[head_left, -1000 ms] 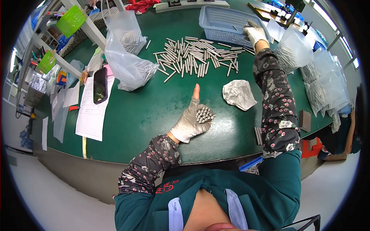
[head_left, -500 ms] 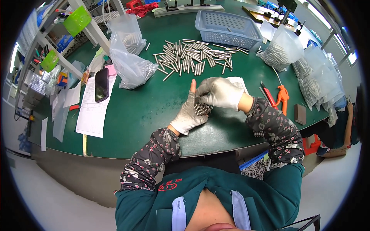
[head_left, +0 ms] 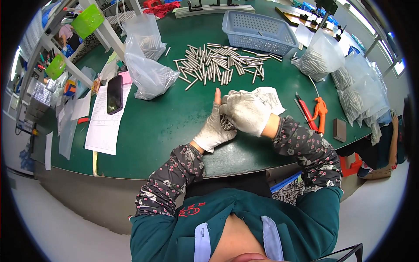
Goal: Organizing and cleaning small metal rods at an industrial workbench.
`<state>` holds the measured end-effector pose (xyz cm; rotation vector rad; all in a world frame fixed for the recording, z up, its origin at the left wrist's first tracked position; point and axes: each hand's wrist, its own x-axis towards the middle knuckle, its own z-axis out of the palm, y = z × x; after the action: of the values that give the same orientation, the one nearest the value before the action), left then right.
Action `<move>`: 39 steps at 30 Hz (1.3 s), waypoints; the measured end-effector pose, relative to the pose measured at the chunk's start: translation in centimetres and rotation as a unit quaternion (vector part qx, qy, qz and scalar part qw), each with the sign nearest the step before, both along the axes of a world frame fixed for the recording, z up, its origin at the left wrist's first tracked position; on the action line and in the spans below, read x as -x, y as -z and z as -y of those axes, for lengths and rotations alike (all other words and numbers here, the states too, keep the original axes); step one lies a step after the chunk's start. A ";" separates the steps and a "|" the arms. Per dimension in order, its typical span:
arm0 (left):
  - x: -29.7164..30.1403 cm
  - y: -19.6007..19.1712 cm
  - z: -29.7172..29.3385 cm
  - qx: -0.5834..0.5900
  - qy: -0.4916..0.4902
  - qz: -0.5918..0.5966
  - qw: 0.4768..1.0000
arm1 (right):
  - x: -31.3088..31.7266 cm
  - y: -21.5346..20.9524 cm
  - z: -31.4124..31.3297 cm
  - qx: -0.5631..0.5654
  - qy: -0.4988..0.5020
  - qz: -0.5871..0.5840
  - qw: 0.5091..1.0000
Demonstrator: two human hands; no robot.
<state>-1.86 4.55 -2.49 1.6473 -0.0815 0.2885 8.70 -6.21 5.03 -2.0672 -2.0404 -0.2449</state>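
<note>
My left hand (head_left: 213,132), in a white glove with a bare thumb, is wrapped round a bundle of metal pins (head_left: 226,123), whose ends show between the two hands. Curled over the top of that bundle is my gloved right hand (head_left: 248,112); its fingertips point inward, and what they pinch is hidden. Right behind it lies a crumpled white cloth (head_left: 271,98). Farther back on the green table (head_left: 144,139), loose steel pins (head_left: 214,64) are spread in a pile.
A blue plastic basket (head_left: 259,39) stands behind the pile. Clear bags of pins (head_left: 152,81) are at left, with more bags (head_left: 321,56) at right. A phone (head_left: 115,96) lies on a paper sheet (head_left: 102,131). An orange air gun (head_left: 321,111), red-handled tool (head_left: 307,114) and brown block (head_left: 339,130) sit at right.
My right hand has shifted slightly left and nearer to me, over the bundle, uncovering more of the white cloth. My left hand keeps its grip almost in place.
</note>
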 end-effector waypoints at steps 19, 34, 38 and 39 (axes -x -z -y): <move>0.4 -0.8 -0.1 0.050 0.019 -0.085 0.995 | -15.3 -4.1 -2.1 -0.333 0.301 -0.447 0.773; 0.5 -1.1 -0.3 0.079 0.024 -0.076 0.994 | -6.3 -2.8 1.7 0.054 0.224 -0.420 0.878; -0.2 -0.7 -0.4 0.044 0.009 -0.074 0.996 | 0.1 0.2 3.3 0.106 0.138 -0.247 0.953; -0.5 -0.2 -0.3 0.089 0.015 -0.032 0.995 | 1.2 0.6 3.2 0.036 0.141 -0.270 0.952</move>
<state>-1.38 4.89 -2.31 1.4758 -0.0313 0.2130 7.55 -9.42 4.40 -2.1575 -1.4506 0.3248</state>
